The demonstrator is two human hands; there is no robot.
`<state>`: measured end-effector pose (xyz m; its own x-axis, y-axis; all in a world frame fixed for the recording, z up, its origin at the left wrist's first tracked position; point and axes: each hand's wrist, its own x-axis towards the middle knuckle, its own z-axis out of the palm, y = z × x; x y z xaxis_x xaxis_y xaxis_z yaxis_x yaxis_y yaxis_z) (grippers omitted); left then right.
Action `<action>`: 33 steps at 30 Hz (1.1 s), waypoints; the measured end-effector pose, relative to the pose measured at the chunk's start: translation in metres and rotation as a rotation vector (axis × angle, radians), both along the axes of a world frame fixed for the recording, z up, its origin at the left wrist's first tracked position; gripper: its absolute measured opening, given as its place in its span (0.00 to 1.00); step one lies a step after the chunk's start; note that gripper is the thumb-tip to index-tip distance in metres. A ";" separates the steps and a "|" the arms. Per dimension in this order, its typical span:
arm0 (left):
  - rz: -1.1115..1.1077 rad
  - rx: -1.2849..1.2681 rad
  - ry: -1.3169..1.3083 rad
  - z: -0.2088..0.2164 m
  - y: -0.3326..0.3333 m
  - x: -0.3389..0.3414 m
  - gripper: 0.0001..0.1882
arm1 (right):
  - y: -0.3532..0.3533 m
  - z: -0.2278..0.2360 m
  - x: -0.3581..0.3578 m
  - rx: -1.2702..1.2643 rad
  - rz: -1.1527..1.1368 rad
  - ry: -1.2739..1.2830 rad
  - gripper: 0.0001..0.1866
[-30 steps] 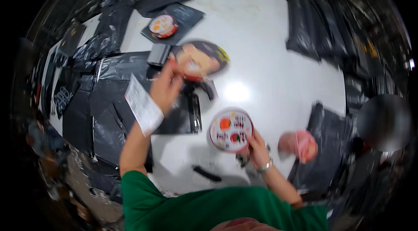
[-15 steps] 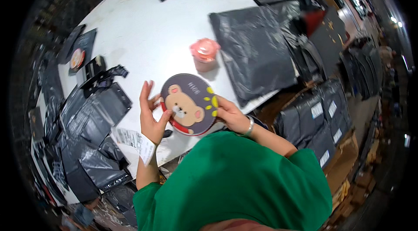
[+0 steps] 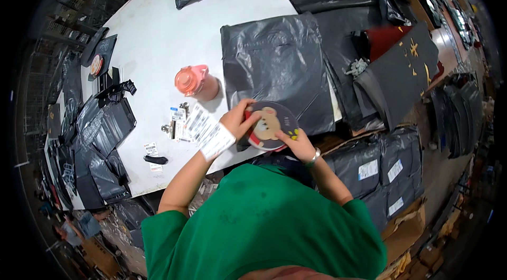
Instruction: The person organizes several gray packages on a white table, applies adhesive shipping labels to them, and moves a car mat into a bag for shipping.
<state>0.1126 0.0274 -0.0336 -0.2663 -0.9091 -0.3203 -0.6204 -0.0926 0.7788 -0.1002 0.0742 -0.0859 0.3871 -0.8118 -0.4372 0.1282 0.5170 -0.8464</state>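
Both my hands hold a round, dark mat [image 3: 272,114] with a bear, a red rim and yellow spots on it. My left hand [image 3: 236,120] grips its left edge, thumb over the face. The right hand [image 3: 300,145] pinches the lower right edge, and a bracelet circles that wrist. White printed labels [image 3: 208,135] lie along my left wrist and the back of that hand. The mat is tilted above the near edge of a large black plastic mailer bag [image 3: 277,63]. Whether a single mat or a stack is held, I cannot tell.
A pink bottle [image 3: 203,87] stands left of the mailer on the white table [image 3: 153,32]. Near it are metal clips [image 3: 169,128], loose labels and a small black object [image 3: 156,159]. Black packages [image 3: 100,127] pile up left; wrapped bundles [image 3: 377,169] and dark mats [image 3: 393,82] are right.
My hands and the round mat have moved right, over the mailer's near edge, and the mat has turned. The view has shifted right, and the labels and clips by the bottle now show.
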 end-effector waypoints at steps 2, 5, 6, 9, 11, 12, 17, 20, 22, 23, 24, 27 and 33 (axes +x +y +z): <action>0.101 -0.392 0.078 -0.069 -0.041 -0.011 0.26 | -0.006 0.002 -0.035 -0.027 -0.225 0.149 0.10; 0.443 -0.495 -0.429 -0.109 -0.121 -0.007 0.35 | -0.014 -0.001 -0.092 0.062 -0.526 -0.082 0.13; 0.572 -0.449 -0.572 -0.128 -0.139 0.005 0.40 | -0.018 0.004 -0.106 0.015 -0.562 -0.082 0.12; 0.821 0.177 -0.288 -0.132 -0.180 0.005 0.52 | -0.019 0.006 -0.152 0.050 -0.673 -0.036 0.14; 0.654 0.414 -0.117 -0.111 -0.191 -0.015 0.49 | -0.010 -0.002 -0.172 0.101 -0.750 -0.071 0.15; 0.560 0.458 0.137 -0.082 -0.187 -0.031 0.44 | -0.006 -0.004 -0.186 0.088 -0.820 -0.083 0.15; 0.645 -0.255 0.096 -0.085 -0.166 -0.027 0.40 | -0.014 -0.022 -0.162 0.039 -0.863 -0.226 0.17; 0.519 -0.336 -0.072 -0.015 -0.163 -0.094 0.38 | -0.021 0.002 -0.161 -0.015 -0.921 -0.330 0.15; 0.465 -0.394 -0.184 0.043 -0.151 -0.122 0.37 | -0.029 0.009 -0.161 -0.103 -1.000 -0.398 0.15; 0.394 -0.416 -0.151 0.066 -0.146 -0.127 0.37 | -0.028 0.014 -0.163 -0.136 -1.068 -0.420 0.15; 0.334 -0.433 -0.120 0.086 -0.144 -0.128 0.36 | -0.029 0.020 -0.163 -0.164 -1.125 -0.439 0.15; -0.079 -0.744 -0.262 0.131 -0.171 -0.109 0.39 | -0.021 0.030 -0.177 -0.194 -1.259 -0.455 0.16; -0.997 -0.843 -0.390 0.244 -0.209 -0.191 0.38 | 0.030 0.023 -0.229 -0.319 -1.516 -0.613 0.13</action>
<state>-0.0785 -0.1813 0.2105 -0.9399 -0.3405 0.0269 -0.3341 0.9327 0.1357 -0.3292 0.1038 -0.0630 -0.7424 -0.6077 -0.2818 0.6496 -0.5505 -0.5243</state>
